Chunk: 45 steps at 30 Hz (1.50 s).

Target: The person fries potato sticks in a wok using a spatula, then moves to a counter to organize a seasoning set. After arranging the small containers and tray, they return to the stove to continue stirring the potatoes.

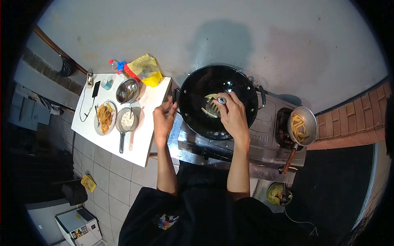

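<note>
A large black wok [197, 123] stands on the stove, with a few pale pieces of food [210, 114] in a little oil at its bottom. My right hand [234, 117] is over the wok, closed around the upright handle of a slotted turner [211, 107]. The turner's metal head is down among the food. At the wok's left side, my left hand [163, 123] has its fingers curled at the loop handle [176, 96], gripping it; part of that contact is hidden.
Right on the stove [262, 127] sits a small pan [307, 119] of fries, its handle toward me. The white table [141, 147] at left bears a plate of fried food [105, 119], a saucepan of white mixture [127, 120], a metal bowl [127, 90] and a yellow bag [146, 69].
</note>
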Available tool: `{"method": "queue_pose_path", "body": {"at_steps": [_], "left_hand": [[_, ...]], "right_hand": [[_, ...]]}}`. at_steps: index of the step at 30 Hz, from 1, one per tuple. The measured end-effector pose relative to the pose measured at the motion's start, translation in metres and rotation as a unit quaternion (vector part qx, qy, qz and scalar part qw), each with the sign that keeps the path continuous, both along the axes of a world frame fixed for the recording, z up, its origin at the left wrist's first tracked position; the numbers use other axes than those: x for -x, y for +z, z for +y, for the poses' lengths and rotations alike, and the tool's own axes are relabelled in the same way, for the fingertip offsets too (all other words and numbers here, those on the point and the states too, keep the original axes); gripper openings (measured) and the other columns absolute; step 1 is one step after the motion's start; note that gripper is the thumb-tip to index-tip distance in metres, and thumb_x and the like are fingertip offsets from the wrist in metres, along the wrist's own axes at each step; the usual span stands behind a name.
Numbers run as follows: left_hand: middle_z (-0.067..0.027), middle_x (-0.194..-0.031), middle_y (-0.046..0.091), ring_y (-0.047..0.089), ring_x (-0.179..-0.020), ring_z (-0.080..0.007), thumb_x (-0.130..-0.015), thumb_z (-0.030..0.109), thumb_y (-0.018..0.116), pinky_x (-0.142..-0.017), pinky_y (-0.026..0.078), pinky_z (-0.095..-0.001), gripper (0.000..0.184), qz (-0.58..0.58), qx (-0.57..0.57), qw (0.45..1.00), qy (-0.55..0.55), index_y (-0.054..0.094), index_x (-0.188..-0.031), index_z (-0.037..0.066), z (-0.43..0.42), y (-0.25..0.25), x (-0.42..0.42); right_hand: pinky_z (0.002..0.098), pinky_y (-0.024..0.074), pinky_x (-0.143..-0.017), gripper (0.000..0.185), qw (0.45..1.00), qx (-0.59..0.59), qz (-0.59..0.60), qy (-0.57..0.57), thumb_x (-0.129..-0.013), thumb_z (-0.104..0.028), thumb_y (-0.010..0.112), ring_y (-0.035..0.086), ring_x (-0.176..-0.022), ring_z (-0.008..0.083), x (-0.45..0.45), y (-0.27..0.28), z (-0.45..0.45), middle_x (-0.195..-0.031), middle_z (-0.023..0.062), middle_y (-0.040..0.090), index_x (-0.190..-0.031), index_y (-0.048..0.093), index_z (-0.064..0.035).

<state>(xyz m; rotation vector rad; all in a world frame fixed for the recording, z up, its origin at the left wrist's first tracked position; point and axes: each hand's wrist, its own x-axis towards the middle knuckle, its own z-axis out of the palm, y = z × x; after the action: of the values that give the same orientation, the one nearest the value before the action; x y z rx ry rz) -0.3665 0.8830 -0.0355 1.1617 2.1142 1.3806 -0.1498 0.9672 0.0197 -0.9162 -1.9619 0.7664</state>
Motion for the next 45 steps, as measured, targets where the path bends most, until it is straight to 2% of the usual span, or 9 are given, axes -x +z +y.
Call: {"method": "queue_pose_path", "body": {"at_steps": [7, 9, 10, 13, 14, 18, 24, 31, 45], "left_hand": [[-0.0211, -0.108, 0.068, 0.067, -0.098, -0.0249, -0.088, 0.013, 0.068, -0.083, 0.052, -0.0354, 0.029, 0.014, -0.005, 1.000, 0.001, 0.067, -0.110, -0.005, 0.000, 0.000, 0.000], [-0.0214, -0.109, 0.068, 0.067, -0.098, -0.0247, -0.088, 0.013, 0.069, -0.083, 0.051, -0.0352, 0.029, 0.006, -0.006, 1.000, 0.002, 0.067, -0.110, -0.005, 0.000, 0.000, -0.001], [-0.0217, -0.109, 0.068, 0.067, -0.098, -0.0245, -0.088, 0.013, 0.069, -0.084, 0.051, -0.0351, 0.029, 0.000, -0.009, 1.000, 0.003, 0.067, -0.110, -0.005, 0.000, 0.001, -0.001], [-0.0217, -0.109, 0.068, 0.067, -0.097, -0.0234, -0.088, 0.013, 0.069, -0.083, 0.052, -0.0344, 0.029, 0.006, -0.011, 1.000, -0.003, 0.066, -0.110, -0.006, 0.000, 0.002, -0.001], [-0.0217, -0.109, 0.068, 0.067, -0.097, -0.0234, -0.088, 0.013, 0.069, -0.083, 0.052, -0.0344, 0.029, 0.006, -0.011, 1.000, -0.003, 0.066, -0.110, -0.006, 0.000, 0.003, -0.001], [-0.0219, -0.109, 0.068, 0.067, -0.096, -0.0222, -0.087, 0.013, 0.069, -0.083, 0.052, -0.0341, 0.029, 0.021, -0.010, 1.000, -0.006, 0.066, -0.109, -0.007, 0.000, 0.002, 0.001], [-0.0216, -0.108, 0.068, 0.067, -0.095, -0.0211, -0.087, 0.011, 0.068, -0.083, 0.052, -0.0343, 0.027, 0.008, 0.000, 1.000, -0.006, 0.066, -0.106, -0.008, 0.001, 0.005, 0.001], [-0.0213, -0.109, 0.068, 0.067, -0.098, -0.0236, -0.087, 0.009, 0.068, -0.084, 0.052, -0.0354, 0.022, -0.001, -0.012, 1.000, -0.009, 0.068, -0.100, -0.008, 0.000, 0.010, -0.002], [-0.0205, -0.112, 0.067, 0.066, -0.100, -0.0236, -0.088, 0.010, 0.067, -0.080, 0.054, -0.0343, 0.025, -0.014, -0.028, 0.999, -0.007, 0.067, -0.108, -0.006, -0.002, 0.002, -0.002]], "right_hand": [[0.0404, 0.0488, -0.067, 0.016, 0.999, 0.034, -0.017, 0.016, -0.089, -0.011, 0.063, 0.064, -0.075, 0.0333, -0.009, 0.013, -0.004, -0.086, 0.0157, 0.059, -0.101, 0.065, -0.0010], [0.0399, 0.0484, -0.066, 0.016, 0.999, 0.042, -0.007, -0.002, -0.088, -0.011, 0.064, 0.063, -0.074, 0.0331, -0.011, 0.012, -0.002, -0.087, 0.0161, 0.059, -0.100, 0.065, -0.0008], [0.0394, 0.0481, -0.065, 0.016, 1.000, 0.003, -0.001, -0.015, -0.088, -0.011, 0.064, 0.062, -0.072, 0.0334, -0.012, 0.009, 0.000, -0.086, 0.0166, 0.060, -0.098, 0.065, 0.0006], [0.0396, 0.0477, -0.063, 0.016, 0.998, 0.027, 0.015, -0.052, -0.088, -0.011, 0.064, 0.062, -0.071, 0.0336, -0.015, 0.005, 0.004, -0.085, 0.0170, 0.061, -0.097, 0.064, 0.0020], [0.0380, 0.0473, -0.061, 0.015, 0.998, -0.002, 0.023, -0.058, -0.088, -0.009, 0.064, 0.061, -0.067, 0.0316, -0.017, 0.003, 0.006, -0.083, 0.0165, 0.061, -0.096, 0.063, 0.0034], [0.0348, 0.0458, -0.058, 0.014, 0.995, 0.015, 0.057, -0.081, -0.087, -0.006, 0.065, 0.059, -0.064, 0.0278, -0.020, 0.014, 0.003, -0.082, 0.0155, 0.060, -0.096, 0.063, 0.0038], [0.0357, 0.0464, -0.059, 0.014, 0.995, -0.019, 0.048, -0.084, -0.087, -0.007, 0.066, 0.060, -0.065, 0.0287, -0.020, 0.012, 0.003, -0.082, 0.0155, 0.060, -0.097, 0.063, 0.0028], [0.0366, 0.0467, -0.059, 0.015, 0.996, 0.004, 0.045, -0.072, -0.087, -0.008, 0.066, 0.061, -0.066, 0.0299, -0.017, 0.012, -0.001, -0.084, 0.0157, 0.060, -0.097, 0.063, 0.0024], [0.0378, 0.0472, -0.060, 0.016, 0.999, 0.006, 0.013, -0.051, -0.087, -0.008, 0.066, 0.060, -0.065, 0.0313, -0.011, 0.004, -0.003, -0.084, 0.0166, 0.060, -0.097, 0.064, 0.0035]]}}
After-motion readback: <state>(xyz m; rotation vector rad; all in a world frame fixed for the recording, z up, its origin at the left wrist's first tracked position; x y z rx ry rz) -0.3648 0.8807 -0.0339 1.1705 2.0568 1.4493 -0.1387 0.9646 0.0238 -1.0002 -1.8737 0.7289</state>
